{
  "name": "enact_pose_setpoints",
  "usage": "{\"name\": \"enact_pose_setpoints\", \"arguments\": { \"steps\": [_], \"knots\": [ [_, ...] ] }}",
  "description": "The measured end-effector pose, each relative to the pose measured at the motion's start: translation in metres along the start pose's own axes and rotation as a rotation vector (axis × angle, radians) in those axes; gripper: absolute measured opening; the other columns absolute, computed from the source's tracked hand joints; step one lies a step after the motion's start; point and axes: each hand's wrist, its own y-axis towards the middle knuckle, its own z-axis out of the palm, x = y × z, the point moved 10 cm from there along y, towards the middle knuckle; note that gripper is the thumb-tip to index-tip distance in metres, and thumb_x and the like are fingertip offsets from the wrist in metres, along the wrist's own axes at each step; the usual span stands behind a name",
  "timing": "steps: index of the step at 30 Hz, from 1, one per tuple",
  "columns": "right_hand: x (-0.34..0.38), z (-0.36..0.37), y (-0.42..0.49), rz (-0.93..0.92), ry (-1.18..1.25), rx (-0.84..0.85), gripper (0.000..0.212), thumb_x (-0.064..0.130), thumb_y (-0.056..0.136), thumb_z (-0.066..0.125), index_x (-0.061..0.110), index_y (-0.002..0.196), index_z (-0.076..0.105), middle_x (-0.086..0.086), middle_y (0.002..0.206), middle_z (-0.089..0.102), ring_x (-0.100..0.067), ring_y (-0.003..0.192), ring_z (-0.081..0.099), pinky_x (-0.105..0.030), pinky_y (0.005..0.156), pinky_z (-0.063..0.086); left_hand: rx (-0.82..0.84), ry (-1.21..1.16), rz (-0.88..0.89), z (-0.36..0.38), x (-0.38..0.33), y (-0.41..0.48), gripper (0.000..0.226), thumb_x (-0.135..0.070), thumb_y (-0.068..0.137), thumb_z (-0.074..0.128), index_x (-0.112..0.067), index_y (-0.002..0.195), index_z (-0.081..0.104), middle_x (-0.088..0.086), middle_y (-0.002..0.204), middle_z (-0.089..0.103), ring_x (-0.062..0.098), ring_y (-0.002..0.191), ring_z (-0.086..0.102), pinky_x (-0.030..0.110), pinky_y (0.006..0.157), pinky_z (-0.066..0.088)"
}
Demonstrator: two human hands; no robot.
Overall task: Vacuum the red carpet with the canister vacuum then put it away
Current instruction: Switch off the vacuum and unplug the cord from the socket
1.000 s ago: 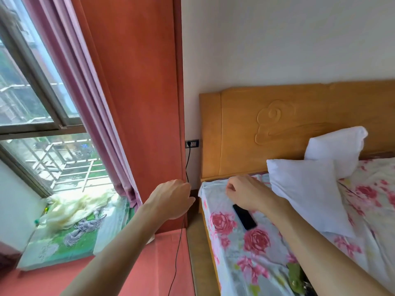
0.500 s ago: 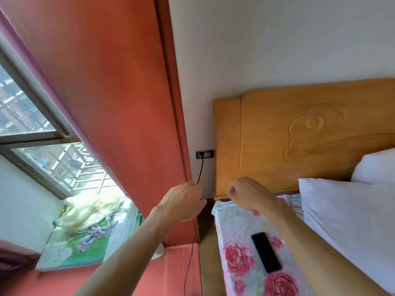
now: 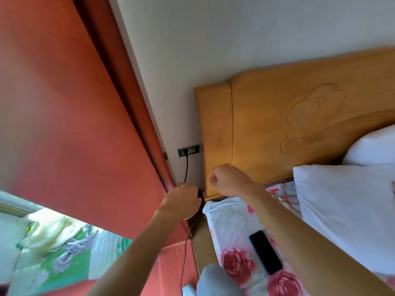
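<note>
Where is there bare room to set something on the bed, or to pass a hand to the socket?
Free: floral sheet between phone, pillow and the mattress's head end. Crowded: the narrow wall strip between red panel and headboard, holding socket and cord, with the left hand in it.

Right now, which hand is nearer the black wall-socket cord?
Left. The left hand curls around the cord; the right hand, a fist, is apart to its right, by the headboard.

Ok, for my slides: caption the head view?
Left hand grips the black cord below the wall socket; right hand fisted by the headboard.
</note>
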Motion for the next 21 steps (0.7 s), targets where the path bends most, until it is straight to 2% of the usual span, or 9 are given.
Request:
{"name": "enact_pose_setpoints", "arguments": {
  "steps": [3, 6, 8, 10, 12, 13, 15, 17, 21],
  "knots": [
    [0.001, 0.015, 0.038, -0.001, -0.023, 0.067, 0.024, 0.014, 0.096, 0.044, -0.002, 0.087, 0.059, -0.016, 0.088, 0.061, -0.032, 0.08, 0.06, -0.035, 0.061, 0.042, -0.007, -0.015, -0.015, 0.021, 0.008, 0.028, 0.03, -0.025, 0.099, 0.044, -0.003, 0.116, 0.056, 0.015, 0.124, 0.053, 0.03, 0.117, 0.052, 0.039, 0.095, 0.048],
    [0.008, 0.032, 0.085, -0.034, 0.006, 0.128, 0.025, 0.013, 0.097, 0.045, 0.007, 0.072, 0.046, -0.007, 0.075, 0.051, -0.028, 0.076, 0.054, -0.029, 0.053, 0.033, -0.038, -0.015, -0.044, 0.035, 0.013, 0.061, 0.031, -0.022, 0.099, 0.043, -0.003, 0.121, 0.056, 0.015, 0.126, 0.054, 0.028, 0.12, 0.05, 0.033, 0.101, 0.04],
    [0.012, 0.043, 0.116, -0.039, 0.057, 0.184, 0.022, 0.011, 0.097, 0.044, 0.009, 0.075, 0.046, -0.006, 0.078, 0.053, -0.025, 0.077, 0.052, -0.028, 0.057, 0.035, -0.077, -0.042, -0.07, 0.036, 0.013, 0.084, 0.031, -0.019, 0.099, 0.042, -0.004, 0.121, 0.058, 0.016, 0.125, 0.059, 0.029, 0.118, 0.051, 0.033, 0.102, 0.036],
    [0.011, 0.049, 0.151, -0.04, 0.139, 0.185, 0.021, 0.01, 0.096, 0.043, 0.008, 0.077, 0.051, -0.014, 0.087, 0.062, -0.026, 0.077, 0.056, -0.029, 0.059, 0.037, -0.1, -0.137, -0.127, 0.036, 0.017, 0.11, 0.03, -0.017, 0.1, 0.04, -0.003, 0.117, 0.061, 0.018, 0.121, 0.063, 0.03, 0.116, 0.053, 0.034, 0.1, 0.035],
    [0.006, 0.054, 0.179, -0.03, 0.216, 0.162, 0.025, 0.011, 0.094, 0.045, 0.008, 0.071, 0.053, -0.014, 0.082, 0.062, -0.03, 0.08, 0.063, -0.03, 0.058, 0.042, -0.098, -0.256, -0.23, 0.043, 0.026, 0.129, 0.028, -0.017, 0.101, 0.041, -0.004, 0.114, 0.062, 0.017, 0.119, 0.064, 0.03, 0.114, 0.055, 0.034, 0.097, 0.037],
    [0.003, 0.058, 0.194, -0.024, 0.26, 0.147, 0.024, 0.012, 0.095, 0.046, 0.007, 0.076, 0.059, -0.013, 0.086, 0.065, -0.032, 0.086, 0.065, -0.032, 0.064, 0.048, -0.102, -0.324, -0.304, 0.048, 0.034, 0.136, 0.026, -0.019, 0.101, 0.043, -0.005, 0.114, 0.061, 0.016, 0.118, 0.063, 0.028, 0.113, 0.056, 0.033, 0.096, 0.04],
    [-0.007, 0.074, 0.219, 0.017, 0.346, 0.156, 0.024, 0.015, 0.097, 0.046, 0.003, 0.105, 0.065, -0.014, 0.109, 0.067, -0.03, 0.103, 0.063, -0.037, 0.084, 0.053, -0.084, -0.441, -0.448, 0.064, 0.046, 0.146, 0.023, -0.02, 0.1, 0.045, -0.006, 0.113, 0.059, 0.012, 0.116, 0.061, 0.025, 0.112, 0.056, 0.028, 0.093, 0.04],
    [-0.019, 0.094, 0.242, 0.101, 0.441, 0.186, 0.033, 0.017, 0.099, 0.044, 0.003, 0.126, 0.057, -0.014, 0.126, 0.061, -0.028, 0.114, 0.058, -0.034, 0.096, 0.049, -0.053, -0.519, -0.541, 0.084, 0.054, 0.153, 0.022, -0.018, 0.099, 0.046, -0.007, 0.112, 0.059, 0.009, 0.116, 0.059, 0.022, 0.114, 0.053, 0.025, 0.093, 0.038],
    [-0.043, 0.138, 0.271, 0.32, 0.685, 0.228, 0.051, 0.02, 0.097, 0.044, 0.005, 0.146, 0.037, -0.013, 0.144, 0.046, -0.03, 0.13, 0.047, -0.031, 0.103, 0.038, -0.034, -0.669, -0.738, 0.122, 0.074, 0.154, 0.017, -0.02, 0.094, 0.051, -0.012, 0.104, 0.062, 0.003, 0.109, 0.058, 0.02, 0.108, 0.054, 0.028, 0.088, 0.041]
  ]
}}
